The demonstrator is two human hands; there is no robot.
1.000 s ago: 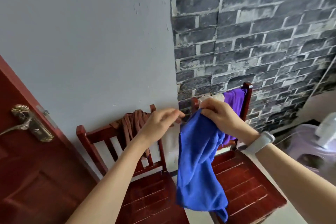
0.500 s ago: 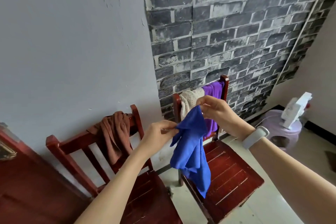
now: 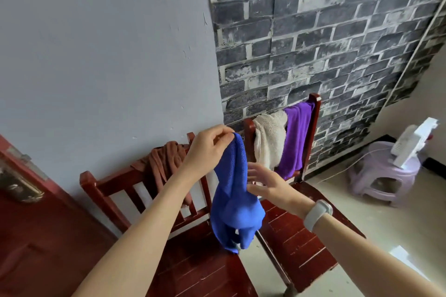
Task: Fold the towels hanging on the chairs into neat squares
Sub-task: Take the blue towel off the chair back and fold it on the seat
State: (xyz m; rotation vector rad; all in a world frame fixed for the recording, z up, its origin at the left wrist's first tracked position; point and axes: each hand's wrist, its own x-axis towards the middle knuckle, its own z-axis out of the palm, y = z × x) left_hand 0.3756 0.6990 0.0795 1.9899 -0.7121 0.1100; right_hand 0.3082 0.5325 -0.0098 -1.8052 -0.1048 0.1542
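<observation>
Progress looks slight, judging from how things lie: no folded square shows anywhere, and three towels are draped over chair backs. Going from the left, a brown towel [image 3: 166,164] hangs bunched over the top rail of the left chair [image 3: 106,188], near the red door [image 3: 29,236]. Next comes the left hand [image 3: 207,149], raised above that chair's seat with the forearm reaching up from the lower edge of the view; its thumb and fingers are pinched together on the top edge of the blue towel [image 3: 233,200]. That towel is off the chairs and in the air, dangling in a loose, crumpled column between the two seats, with its lower end hanging free above the gap. It is not spread flat, so the first fold has probably not been started; the likely step in hand is finding a second corner to open it out.

Just right of the cloth, the right hand [image 3: 268,183] sits lower than the left, fingers spread apart and relaxed, palm turned toward the fabric. It grips nothing; whether its fingertips brush the towel I cannot tell. A pale band circles that wrist. Behind it, the right chair [image 3: 313,132] carries a cream towel [image 3: 268,137] and a purple towel [image 3: 295,137] side by side on its back rail, both unfolded.
</observation>
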